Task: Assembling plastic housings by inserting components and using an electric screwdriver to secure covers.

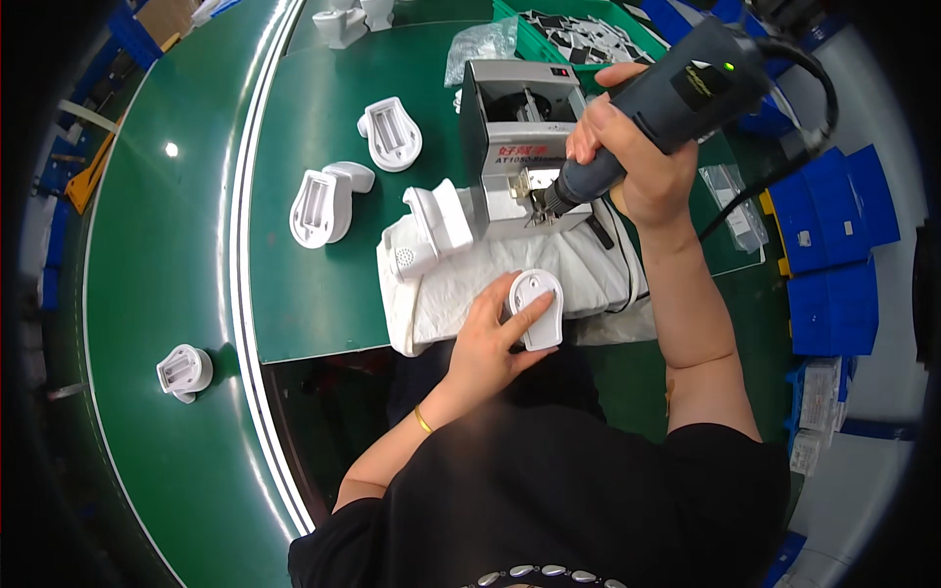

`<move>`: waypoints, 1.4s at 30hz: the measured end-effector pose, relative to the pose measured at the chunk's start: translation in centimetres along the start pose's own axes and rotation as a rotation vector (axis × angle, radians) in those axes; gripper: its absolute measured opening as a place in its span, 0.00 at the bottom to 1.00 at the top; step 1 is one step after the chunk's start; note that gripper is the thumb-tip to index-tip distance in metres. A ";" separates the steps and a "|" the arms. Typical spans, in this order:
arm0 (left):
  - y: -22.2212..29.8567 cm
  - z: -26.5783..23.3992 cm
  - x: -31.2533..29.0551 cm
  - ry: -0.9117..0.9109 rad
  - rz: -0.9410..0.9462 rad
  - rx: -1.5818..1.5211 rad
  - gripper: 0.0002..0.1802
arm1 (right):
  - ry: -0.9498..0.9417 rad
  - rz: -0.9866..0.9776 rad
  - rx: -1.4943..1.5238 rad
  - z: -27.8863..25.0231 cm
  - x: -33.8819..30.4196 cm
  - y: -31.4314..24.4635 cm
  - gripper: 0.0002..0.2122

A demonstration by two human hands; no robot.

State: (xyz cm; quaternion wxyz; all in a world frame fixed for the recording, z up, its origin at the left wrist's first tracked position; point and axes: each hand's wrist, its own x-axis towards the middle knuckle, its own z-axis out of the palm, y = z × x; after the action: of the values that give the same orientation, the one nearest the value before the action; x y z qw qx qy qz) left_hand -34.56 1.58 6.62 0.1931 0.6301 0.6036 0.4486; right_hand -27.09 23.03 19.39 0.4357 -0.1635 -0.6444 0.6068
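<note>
My right hand grips a black corded electric screwdriver, its green light lit. The nose of the tool points down-left at the front outlet of a grey screw feeder; whether the bit touches a screw there is too small to tell. Below, my left hand holds a white plastic housing with a rounded, recessed end, fingers around its sides and one fingertip on its face. Beside the feeder, a white toilet-shaped plastic part lies tilted on a white cloth.
Two similar white parts, one upper and one lower, lie on the green table. Another white part sits on the green conveyor at left. A green crate of small pieces stands behind; blue bins line the right.
</note>
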 end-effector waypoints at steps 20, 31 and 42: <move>-1.7 0.9 -0.7 0.009 0.008 -0.008 0.43 | -0.004 -0.053 -0.033 2.0 -7.8 -1.1 0.15; -2.5 1.2 -1.4 0.035 0.068 -0.012 0.44 | -0.007 -0.080 -0.011 3.1 -8.8 -0.8 0.14; -3.3 1.4 -1.6 0.040 0.112 0.003 0.43 | -0.124 -0.115 -0.308 2.9 -9.6 -0.5 0.15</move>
State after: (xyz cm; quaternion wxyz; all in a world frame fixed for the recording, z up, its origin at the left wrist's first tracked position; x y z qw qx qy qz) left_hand -35.18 1.19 2.75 0.1548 0.6541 0.5718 0.4703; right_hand -23.66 14.01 16.75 0.3990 -0.1536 -0.7635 0.4840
